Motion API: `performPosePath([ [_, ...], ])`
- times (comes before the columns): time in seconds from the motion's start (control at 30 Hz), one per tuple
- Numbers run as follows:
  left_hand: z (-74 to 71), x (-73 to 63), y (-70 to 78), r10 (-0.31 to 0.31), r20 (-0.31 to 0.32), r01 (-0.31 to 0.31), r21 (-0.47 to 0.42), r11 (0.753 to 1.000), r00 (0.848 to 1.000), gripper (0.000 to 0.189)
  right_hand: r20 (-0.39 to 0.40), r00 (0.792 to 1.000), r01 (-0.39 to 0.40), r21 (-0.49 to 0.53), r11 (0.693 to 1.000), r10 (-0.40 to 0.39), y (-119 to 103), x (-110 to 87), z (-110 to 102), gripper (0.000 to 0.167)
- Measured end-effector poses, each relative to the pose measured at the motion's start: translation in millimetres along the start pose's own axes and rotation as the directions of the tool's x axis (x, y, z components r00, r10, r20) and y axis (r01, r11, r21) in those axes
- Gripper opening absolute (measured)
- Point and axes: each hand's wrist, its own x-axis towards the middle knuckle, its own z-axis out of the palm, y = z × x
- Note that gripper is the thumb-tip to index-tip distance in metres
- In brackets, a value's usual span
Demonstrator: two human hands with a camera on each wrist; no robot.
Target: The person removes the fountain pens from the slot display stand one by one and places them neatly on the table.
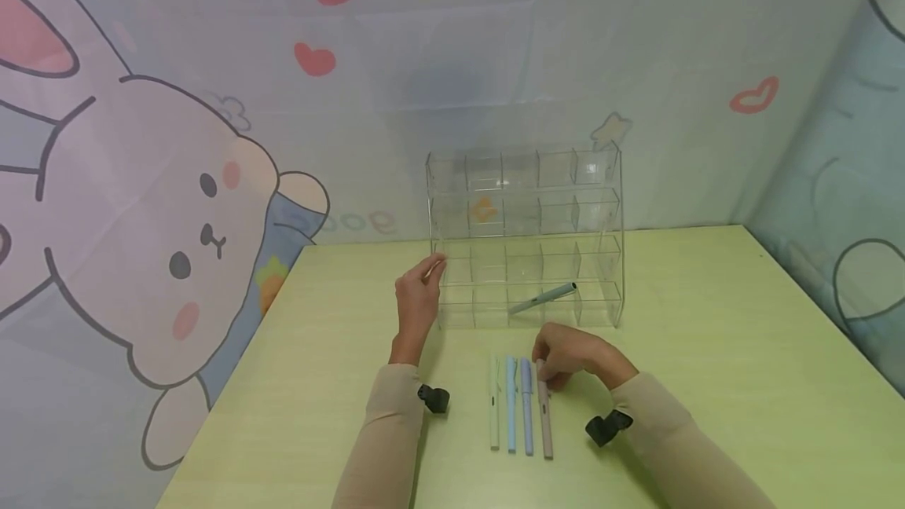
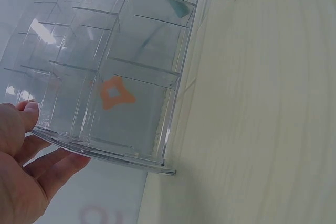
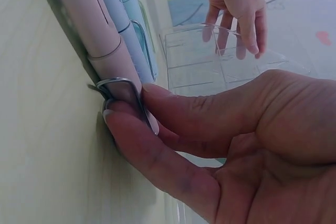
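My left hand [image 1: 417, 301] grips the left side edge of a clear tiered display rack [image 1: 523, 238], thumb in front and fingers behind in the left wrist view. With thumb and fingers, my right hand [image 1: 573, 350] pinches the cap end of a pink pen [image 1: 547, 430], around its wire clip [image 3: 137, 98]. The pink pen is rightmost in a row on the table, beside a lavender pen [image 1: 527, 415], a light blue pen [image 1: 511, 407] and a pale green pen [image 1: 494, 407]. A dark green pen [image 1: 543, 299] leans slanted in the rack's bottom tier.
The rack stands toward the back of the pale yellow-green table [image 1: 707, 336], divided into several small compartments. Behind the table hangs a cloth backdrop [image 1: 495, 45] with a printed rabbit and hearts. A small black camera sits on each sleeved wrist.
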Motion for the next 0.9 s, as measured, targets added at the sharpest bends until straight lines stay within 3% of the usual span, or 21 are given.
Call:
performPosePath([
  [0.3, -0.4, -0.1, 0.2, -0.004, 0.004, 0.004, -0.001, 1.000, 1.000, 0.020, 0.015, 1.000, 0.019, 0.008, 1.000, -0.019, -1, -0.4, -3, 0.011],
  [0.43, -0.5, -1.1, 0.5, -0.004, 0.006, 0.004, -0.002, 1.000, 1.000, 0.020, 0.014, 1.000, 0.009, 0.001, 1.000, -0.009, 0, -3.3, -6, 0.023],
  [0.57, -0.1, -0.8, 0.6, -0.009, 0.011, 0.009, 0.005, 1.000, 1.000, 0.020, 0.004, 1.000, 0.018, 0.034, 0.999, -0.018, -5, -11.8, -13, 0.037],
  [0.9, 0.6, -0.2, -0.4, -0.027, 0.006, 0.027, 0.020, 0.999, 1.000, 0.020, -0.057, 0.995, 0.090, 0.045, 0.995, -0.087, -24, -40.6, -35, 0.040],
])
